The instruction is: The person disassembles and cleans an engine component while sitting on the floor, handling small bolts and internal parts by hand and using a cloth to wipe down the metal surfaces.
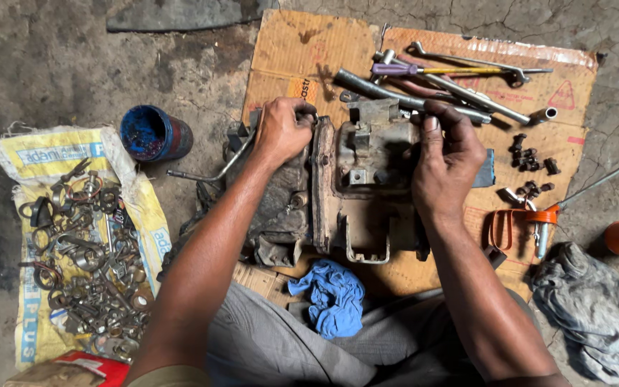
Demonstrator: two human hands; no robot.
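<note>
1. Cracked, oil-stained concrete is seen from above, with a flattened sheet of cardboard (288,50) laid on it as a work mat.
2. At the middle of the cardboard a grimy cast metal housing (338,193) is set, made of two halves that are seen still mated along a vertical flange.
3. The left hand (282,130) is closed around the upper left corner of the housing, beside a bent steel rod (213,174) that sticks out to the left.
4. The right hand (444,161) is pressed against the upper right side, fingers curled over the edge; whether anything small is pinched there cannot be told.
5. Long socket wrenches (424,97) and a purple-handled screwdriver (424,70) are laid out just behind the housing.
6. A cluster of dark bolts (531,159) is placed to the right, well apart from the housing, so some fasteners are judged already removed, while the separation of the halves is judged not yet done.
7. A blue rag (327,295) is left near the knees, a blue tin (154,133) stands at the left, and old nuts and rings are heaped on a yellow sack (44,154).
</note>
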